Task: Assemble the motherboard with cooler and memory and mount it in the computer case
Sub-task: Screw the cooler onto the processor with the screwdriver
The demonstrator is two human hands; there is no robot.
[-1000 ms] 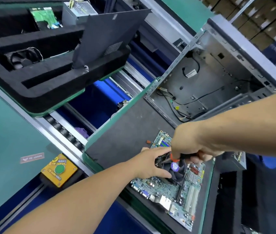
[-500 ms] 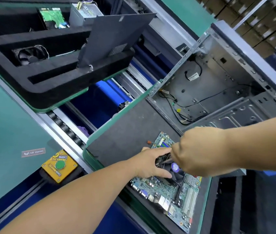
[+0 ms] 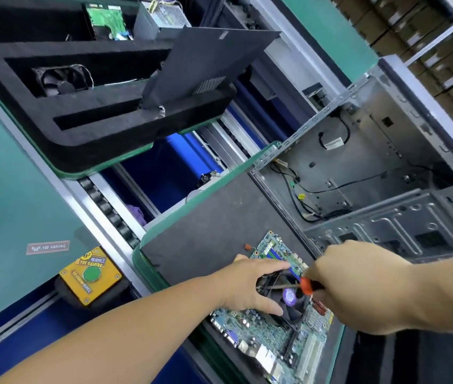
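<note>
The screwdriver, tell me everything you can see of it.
The screwdriver has an orange collar where the handle meets a thin dark metal shaft; most of the handle is hidden in the right hand, which grips it. It lies nearly level, with the shaft pointing left across the cooler fan on the motherboard. The tip sits near the fan's edge beside the left hand; contact there cannot be judged.

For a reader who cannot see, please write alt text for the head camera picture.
A right hand holds a screwdriver with an orange collar over the cooler fan on a motherboard, while the left hand rests spread on the cooler's edge. The board lies on a dark mat beside an open computer case.
</note>
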